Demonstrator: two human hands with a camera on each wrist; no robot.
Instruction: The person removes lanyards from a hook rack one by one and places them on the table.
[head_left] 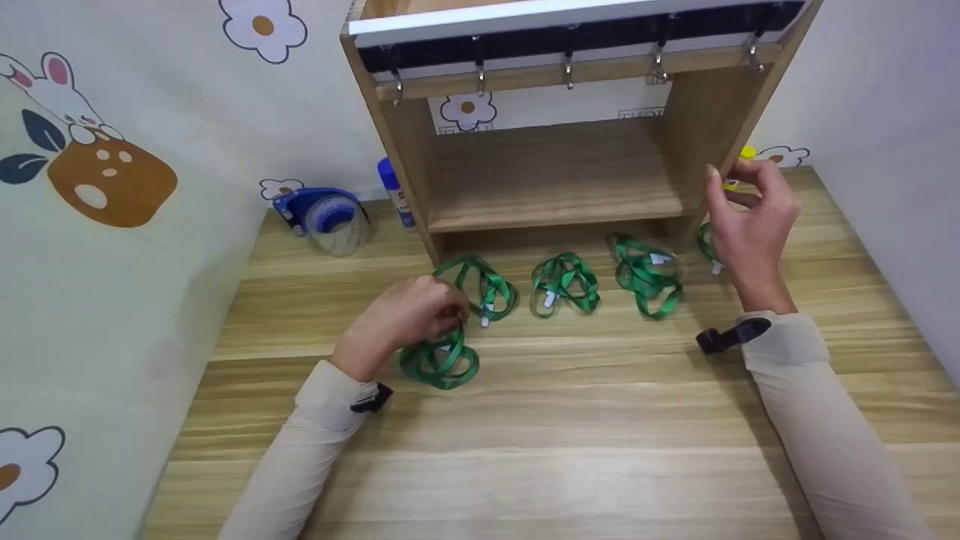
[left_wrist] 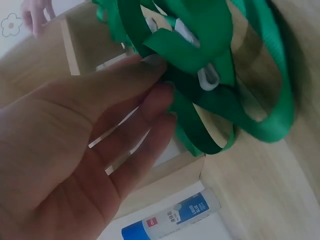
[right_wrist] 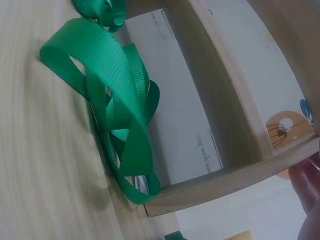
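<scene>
My left hand (head_left: 450,313) is curled over a coiled green lanyard (head_left: 442,361) on the wooden table, its fingertips (left_wrist: 159,92) pinching the ribbon (left_wrist: 200,45) by the white clip. Three more green lanyards (head_left: 564,283) lie in a row in front of a wooden shelf unit (head_left: 555,172). My right hand (head_left: 739,186) is raised beside the shelf's right side panel, fingers loosely curled and holding nothing I can see. A further lanyard (head_left: 705,244) lies partly hidden behind it, seen close in the right wrist view as green lanyard loops (right_wrist: 120,110) against the shelf base (right_wrist: 225,175).
A row of metal hooks (head_left: 480,75) hangs under the shelf's top. A blue tape dispenser (head_left: 326,214) and a blue glue stick (head_left: 395,191) stand left of the shelf. A yellow object (head_left: 747,153) peeks out behind its right side. Walls close in on both sides.
</scene>
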